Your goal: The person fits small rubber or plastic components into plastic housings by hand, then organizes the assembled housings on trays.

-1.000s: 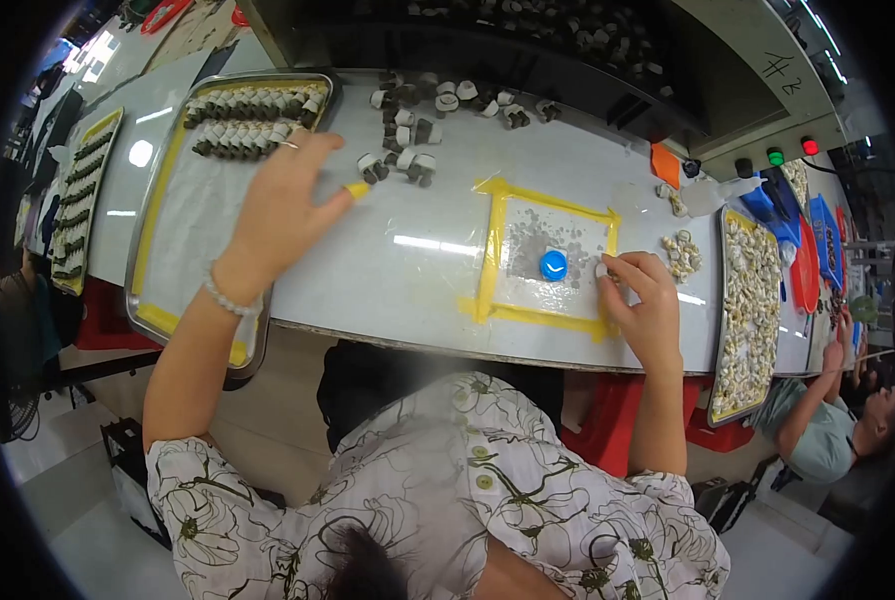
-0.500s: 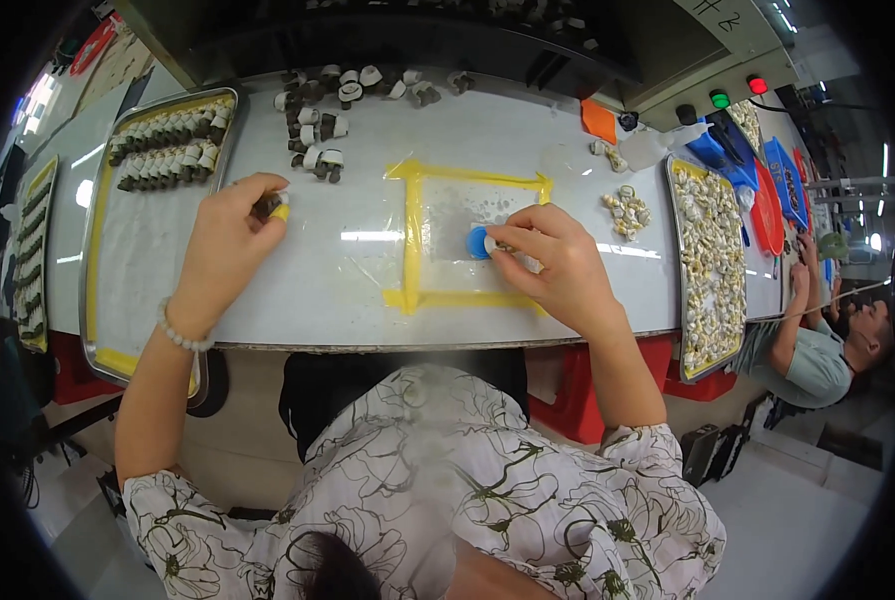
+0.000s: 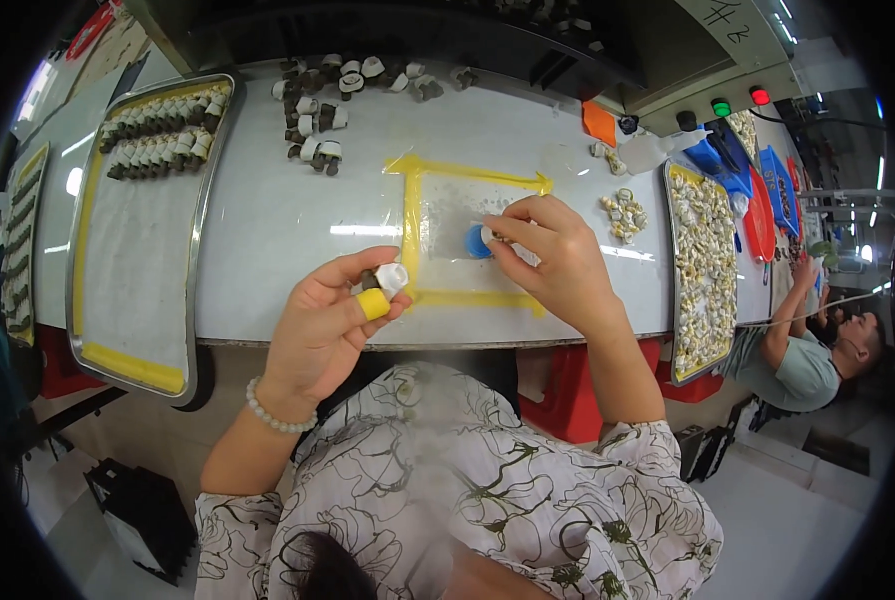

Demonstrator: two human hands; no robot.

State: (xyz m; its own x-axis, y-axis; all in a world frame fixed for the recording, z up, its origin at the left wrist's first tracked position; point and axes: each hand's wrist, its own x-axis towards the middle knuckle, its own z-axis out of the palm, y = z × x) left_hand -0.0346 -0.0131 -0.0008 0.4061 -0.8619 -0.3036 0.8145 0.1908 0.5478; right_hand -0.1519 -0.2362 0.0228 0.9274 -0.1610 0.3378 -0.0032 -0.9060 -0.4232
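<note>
The left hand point(image 3: 332, 320) is nearest, raised above the near table edge, its fingers closed around a small dark-and-white part point(image 3: 387, 278); the thumb wears a yellow fingertip cover point(image 3: 373, 304). Just right and slightly farther, the right hand point(image 3: 557, 262) rests on the white table point(image 3: 267, 220), fingertips pinched together on a small white piece beside a blue cap point(image 3: 477, 241). The cap lies inside a yellow tape square point(image 3: 413, 232) marked on the table. Far left sits a metal tray point(image 3: 127, 290) with rows of dark-and-white parts at its far end. A loose cluster of like parts point(image 3: 317, 125) lies beyond the square. To the right, a long tray point(image 3: 705, 260) is filled with pale pieces, and a small heap point(image 3: 624, 212) lies beside it. At the right edge another person point(image 3: 807, 365) sits.
</note>
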